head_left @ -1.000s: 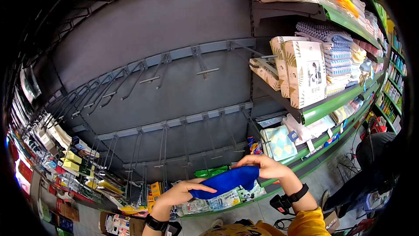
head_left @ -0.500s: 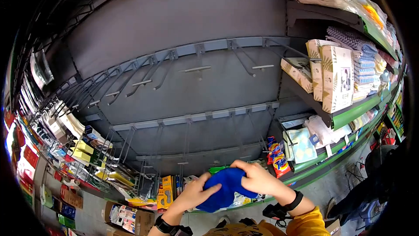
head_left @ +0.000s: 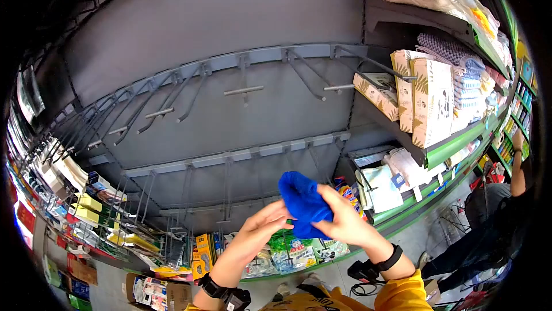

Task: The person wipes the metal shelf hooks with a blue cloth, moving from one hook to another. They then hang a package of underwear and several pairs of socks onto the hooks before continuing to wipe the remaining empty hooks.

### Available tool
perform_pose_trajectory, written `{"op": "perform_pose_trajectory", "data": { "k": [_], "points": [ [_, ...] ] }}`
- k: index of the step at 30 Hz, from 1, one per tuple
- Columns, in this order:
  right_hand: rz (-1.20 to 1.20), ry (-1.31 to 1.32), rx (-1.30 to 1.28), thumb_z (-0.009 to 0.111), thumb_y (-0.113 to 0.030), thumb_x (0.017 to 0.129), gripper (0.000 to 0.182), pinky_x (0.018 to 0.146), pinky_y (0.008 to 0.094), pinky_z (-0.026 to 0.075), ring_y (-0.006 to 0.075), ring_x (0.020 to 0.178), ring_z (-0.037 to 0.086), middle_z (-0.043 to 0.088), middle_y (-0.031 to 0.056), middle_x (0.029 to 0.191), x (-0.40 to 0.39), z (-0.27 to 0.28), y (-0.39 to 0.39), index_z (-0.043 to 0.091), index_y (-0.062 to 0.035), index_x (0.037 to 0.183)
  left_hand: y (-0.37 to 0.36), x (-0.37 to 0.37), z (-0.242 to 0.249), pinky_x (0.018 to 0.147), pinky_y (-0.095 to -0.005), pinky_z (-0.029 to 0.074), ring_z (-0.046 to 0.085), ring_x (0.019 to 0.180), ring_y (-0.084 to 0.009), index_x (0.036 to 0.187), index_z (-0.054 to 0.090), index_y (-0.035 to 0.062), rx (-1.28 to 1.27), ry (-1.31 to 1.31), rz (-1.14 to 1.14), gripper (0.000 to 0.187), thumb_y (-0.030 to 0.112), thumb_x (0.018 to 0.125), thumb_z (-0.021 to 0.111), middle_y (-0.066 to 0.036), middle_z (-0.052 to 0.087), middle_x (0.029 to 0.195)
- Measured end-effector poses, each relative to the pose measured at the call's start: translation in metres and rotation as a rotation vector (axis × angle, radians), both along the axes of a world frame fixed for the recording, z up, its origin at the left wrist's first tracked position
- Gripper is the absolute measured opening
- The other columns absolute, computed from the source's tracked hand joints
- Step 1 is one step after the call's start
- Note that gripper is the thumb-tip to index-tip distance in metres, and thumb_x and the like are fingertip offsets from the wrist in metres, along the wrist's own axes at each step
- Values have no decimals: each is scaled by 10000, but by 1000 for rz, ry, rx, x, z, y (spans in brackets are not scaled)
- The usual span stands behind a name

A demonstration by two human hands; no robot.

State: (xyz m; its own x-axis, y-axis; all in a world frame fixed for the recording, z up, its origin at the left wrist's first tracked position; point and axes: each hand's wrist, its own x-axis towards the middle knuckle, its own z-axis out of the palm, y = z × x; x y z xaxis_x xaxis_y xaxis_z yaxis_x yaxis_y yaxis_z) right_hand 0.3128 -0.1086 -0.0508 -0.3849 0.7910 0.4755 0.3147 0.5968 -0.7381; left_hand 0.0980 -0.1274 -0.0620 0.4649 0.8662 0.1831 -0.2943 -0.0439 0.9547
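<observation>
A soft bright-blue cloth (head_left: 302, 199), folded over on itself, is held up in front of the lower rack. My right hand (head_left: 345, 222) grips its right side, the thumb and fingers pressed into the fabric. To the left of the cloth, my left hand (head_left: 264, 227) has its fingers stretched out and its thumb apart. The fingertips lie close against the cloth's left edge, and whether they touch it is hard to see. Below the hands, a green packet (head_left: 293, 253) lies among other packaged goods on the bottom shelf.
Metal display hooks (head_left: 244, 89) jut from the dark back panel. Patterned boxes (head_left: 431, 104) and folded towels (head_left: 468, 89) fill the right shelves. Hanging goods (head_left: 98, 210) crowd the left. An open carton (head_left: 178, 295) stands on the floor. Another person (head_left: 483, 219) is at the right.
The blue cloth has gone from spread between both hands to folded and raised higher. My left hand has let go of it and opened. The view has shifted slightly right.
</observation>
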Motion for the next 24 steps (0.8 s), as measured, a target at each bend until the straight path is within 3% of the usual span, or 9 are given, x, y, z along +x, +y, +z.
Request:
{"op": "perform_pose_trajectory", "data": {
  "k": [1, 3, 5, 7, 10, 17, 20, 22, 24],
  "points": [
    [-31, 38, -125, 630, -23, 709, 493, 880, 342, 435, 268, 1025, 561, 562, 184, 1102, 9, 12, 5, 468, 15, 1173, 3, 2, -3, 906, -320, 417, 517, 1084, -191, 1208, 523, 35, 177, 240, 84, 323, 107, 893, 521, -108, 524, 1208],
    [-249, 83, -197, 620, -9, 701, 494, 876, 337, 436, 288, 1040, 557, 557, 199, 1110, 27, 22, 25, 467, 19, 1170, 10, 6, -14, 861, -312, 442, 556, 1025, -177, 1145, 577, 36, 239, 305, 132, 295, 109, 859, 592, -95, 581, 1131],
    [-405, -110, 224, 589, 22, 690, 479, 861, 346, 442, 340, 1018, 552, 553, 205, 1071, 57, 8, 69, 476, 11, 1155, 11, 14, -16, 854, -338, 449, 572, 1008, -212, 1130, 585, 35, 448, 540, 265, 320, 144, 833, 630, -117, 586, 1122],
    [-411, -182, 173, 557, 47, 678, 474, 843, 375, 445, 391, 983, 532, 539, 210, 1025, 59, 34, 91, 489, -12, 1143, 19, 27, -27, 941, -422, 411, 537, 1087, -297, 1179, 543, 38, 690, 768, 347, 483, 352, 822, 626, -178, 566, 1153],
    [-363, -433, 327, 523, 46, 688, 487, 838, 407, 454, 388, 998, 514, 521, 204, 1054, 43, 29, 140, 512, -76, 1159, 37, 57, -40, 1012, -465, 339, 490, 1157, -308, 1209, 499, 0, 954, 929, 324, 591, 426, 813, 605, -186, 514, 1236],
    [-132, -1066, 111, 466, -38, 830, 467, 921, 448, 427, 308, 1166, 420, 440, 147, 1239, 11, -16, 226, 524, -251, 1241, 62, 97, -62, 983, -387, 374, 482, 1170, -237, 1145, 564, 34, 1072, 1030, 308, 430, 309, 818, 614, -108, 552, 1209],
    [-76, -1038, 64, 441, -57, 847, 464, 941, 423, 421, 304, 1167, 424, 425, 133, 1262, 26, -28, 247, 521, -275, 1248, 64, 100, -60, 953, -369, 398, 504, 1143, -224, 1086, 590, 47, 1056, 1021, 355, 387, 304, 800, 634, -91, 575, 1175],
    [-103, -1097, -172, 441, -73, 842, 456, 957, 405, 411, 299, 1181, 430, 418, 133, 1291, 27, -9, 243, 524, -264, 1247, 59, 102, -57, 931, -362, 412, 530, 1108, -217, 1024, 602, 58, 1065, 1053, 390, 336, 302, 797, 640, -85, 585, 1154],
    [-134, -1141, -184, 450, -79, 832, 455, 961, 403, 406, 306, 1179, 439, 425, 141, 1293, 42, -7, 250, 525, -249, 1247, 61, 103, -57, 930, -363, 414, 535, 1101, -219, 1021, 602, 59, 1061, 1059, 395, 329, 300, 801, 637, -83, 587, 1151]
  ]
}}
